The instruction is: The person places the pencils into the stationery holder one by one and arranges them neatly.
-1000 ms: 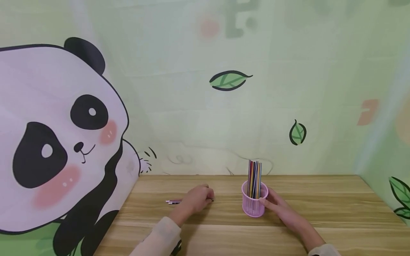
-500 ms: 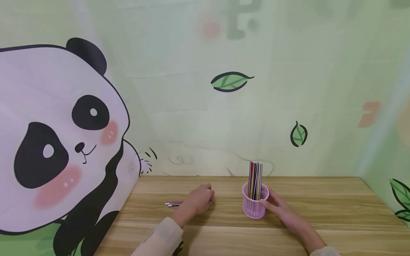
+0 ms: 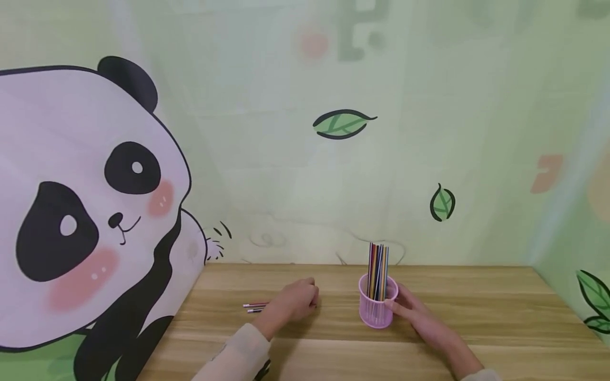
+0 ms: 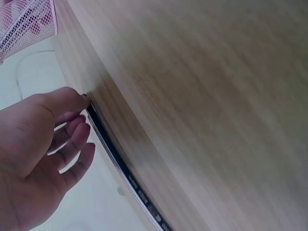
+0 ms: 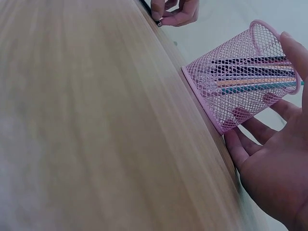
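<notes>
Two pencils (image 3: pixel 256 305) with white end tips lie on the wooden table, left of the middle, their far parts hidden beneath my left hand (image 3: pixel 294 300). In the left wrist view, thumb and fingers of that hand pinch the end of a dark pencil (image 4: pixel 120 166) with printed lettering, which lies along the tabletop. A pink mesh pencil cup (image 3: pixel 375 314) stands upright to the right, holding several coloured pencils (image 3: pixel 378 270). My right hand (image 3: pixel 421 316) grips the cup from its right side, thumb by the rim and fingers along the mesh, as the right wrist view shows.
The wooden table (image 3: pixel 343 354) ends at a pale green printed backdrop (image 3: pixel 286 174) with a large panda (image 3: pixel 86 201) on the left. The bare tabletop (image 5: pixel 96 120) fills most of the right wrist view.
The white-tipped ends of the two pencils have spread slightly apart. My left hand has stayed nearly in place, and the right hand still holds the cup. The head view has shifted a little.
</notes>
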Motion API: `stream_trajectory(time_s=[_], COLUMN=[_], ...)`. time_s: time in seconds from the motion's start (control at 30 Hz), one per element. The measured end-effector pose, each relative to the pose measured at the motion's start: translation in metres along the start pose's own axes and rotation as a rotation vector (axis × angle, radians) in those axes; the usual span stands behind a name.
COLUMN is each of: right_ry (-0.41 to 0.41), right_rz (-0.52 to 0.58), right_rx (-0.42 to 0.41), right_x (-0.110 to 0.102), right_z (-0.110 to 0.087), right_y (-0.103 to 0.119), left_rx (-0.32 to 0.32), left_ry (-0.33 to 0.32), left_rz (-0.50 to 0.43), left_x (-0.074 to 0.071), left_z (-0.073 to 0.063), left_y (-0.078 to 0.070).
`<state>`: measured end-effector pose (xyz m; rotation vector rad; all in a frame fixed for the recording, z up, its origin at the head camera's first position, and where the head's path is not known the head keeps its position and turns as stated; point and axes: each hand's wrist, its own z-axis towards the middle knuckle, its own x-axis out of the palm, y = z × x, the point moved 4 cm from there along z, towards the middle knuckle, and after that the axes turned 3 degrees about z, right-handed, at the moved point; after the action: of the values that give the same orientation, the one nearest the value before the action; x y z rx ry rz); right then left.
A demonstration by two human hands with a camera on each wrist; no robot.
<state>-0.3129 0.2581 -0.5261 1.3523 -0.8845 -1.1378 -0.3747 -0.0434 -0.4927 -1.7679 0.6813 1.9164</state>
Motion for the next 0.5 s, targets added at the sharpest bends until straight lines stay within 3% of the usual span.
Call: stream_trajectory(time_s=[0.23, 0.37, 0.5], right_ry=[0.003, 0.009, 0.017], right_rz=[0.029, 0.03, 0.03], right_rx=[-0.02, -0.02, -0.018], right_x=[0.002, 0.002, 0.004], right_z=[0.001, 0.0, -0.001], right_y=[0.001, 0.0, 0.0], left_rx=[0.049, 0.132, 0.208], left_ry=[-0.021, -0.101, -0.183], left_rz=[-0.081, -0.143, -0.272], left_x=[-0.015, -0.045, -0.082], left_z=[-0.002, -0.001, -0.002], left_y=[-0.004, -0.013, -0.026])
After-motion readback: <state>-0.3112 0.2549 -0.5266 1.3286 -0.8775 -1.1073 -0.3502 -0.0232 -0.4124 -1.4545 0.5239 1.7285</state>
